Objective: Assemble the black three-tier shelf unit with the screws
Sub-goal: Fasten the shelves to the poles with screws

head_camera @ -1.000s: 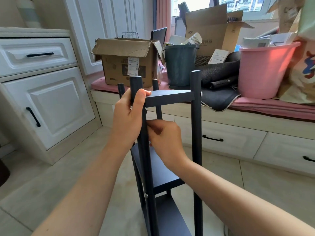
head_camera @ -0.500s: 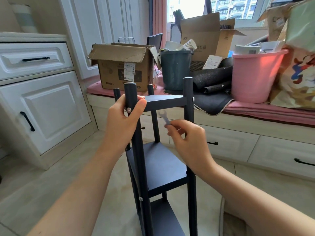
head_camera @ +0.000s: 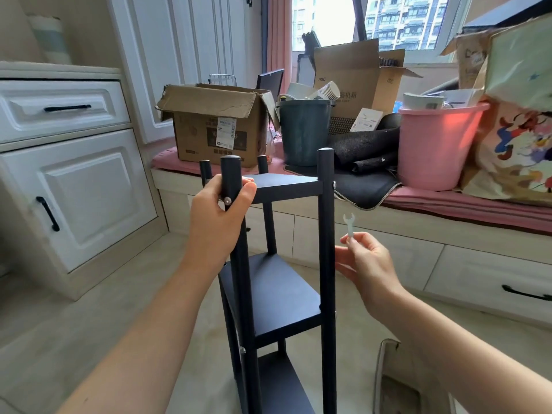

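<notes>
Shelf unit (head_camera: 277, 282): black, three flat tiers between four round posts, upright on the floor (head_camera: 89, 318) between both hands.
Left hand (head_camera: 219, 216): wrapped around the near-left post, by a silver screw (head_camera: 228, 200).
Right hand (head_camera: 369, 261): pinches a small pale wrench (head_camera: 349, 224), just right of the near-right post.
Change: right hand has moved from between the posts to outside them.
</notes>
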A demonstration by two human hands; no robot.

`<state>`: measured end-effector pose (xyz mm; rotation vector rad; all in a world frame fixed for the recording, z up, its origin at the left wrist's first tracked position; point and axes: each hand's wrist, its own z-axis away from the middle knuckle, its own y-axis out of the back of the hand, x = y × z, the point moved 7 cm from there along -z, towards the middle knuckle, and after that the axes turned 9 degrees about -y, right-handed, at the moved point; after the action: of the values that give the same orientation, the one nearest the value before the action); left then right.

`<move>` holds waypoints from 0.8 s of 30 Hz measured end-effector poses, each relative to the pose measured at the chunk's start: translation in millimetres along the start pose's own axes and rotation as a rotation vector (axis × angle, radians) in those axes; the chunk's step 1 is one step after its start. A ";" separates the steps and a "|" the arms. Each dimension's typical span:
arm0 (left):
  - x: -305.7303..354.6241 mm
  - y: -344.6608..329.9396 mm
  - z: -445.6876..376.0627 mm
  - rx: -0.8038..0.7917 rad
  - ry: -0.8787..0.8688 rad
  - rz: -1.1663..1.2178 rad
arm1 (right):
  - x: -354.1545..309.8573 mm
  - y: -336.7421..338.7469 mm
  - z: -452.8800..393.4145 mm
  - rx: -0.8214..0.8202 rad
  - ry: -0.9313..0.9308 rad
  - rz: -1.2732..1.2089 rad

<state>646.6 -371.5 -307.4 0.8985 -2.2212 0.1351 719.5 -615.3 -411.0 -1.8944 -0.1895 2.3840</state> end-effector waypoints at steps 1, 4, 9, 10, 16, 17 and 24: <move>0.7 0.4 0.5 0.003 0.002 0.014 | 4.7 -5.3 -1.1 -0.041 -0.052 -0.011; -0.3 0.6 3.0 0.044 0.019 0.043 | 12.5 -17.7 -1.8 -0.123 -0.126 -0.011; 0.8 -6.5 9.4 0.163 0.041 0.129 | 15.5 -17.2 0.5 -0.018 -0.107 -0.204; -0.3 -8.0 9.6 0.163 0.045 0.150 | 15.3 -15.4 2.1 -0.003 -0.108 -0.246; -19.2 -1.5 -4.4 0.160 0.121 0.233 | 3.1 -16.7 19.8 -0.008 -0.113 -0.341; -21.7 1.2 -6.9 0.164 0.123 0.215 | 2.0 -19.0 23.6 -0.015 -0.111 -0.347; -34.2 16.2 -15.0 0.209 0.107 0.124 | 11.6 -44.8 44.3 -0.023 -0.150 -0.346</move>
<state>661.9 -334.9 -316.5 0.8415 -2.1905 0.4700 673.4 -571.2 -405.4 -1.5387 -0.5120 2.2896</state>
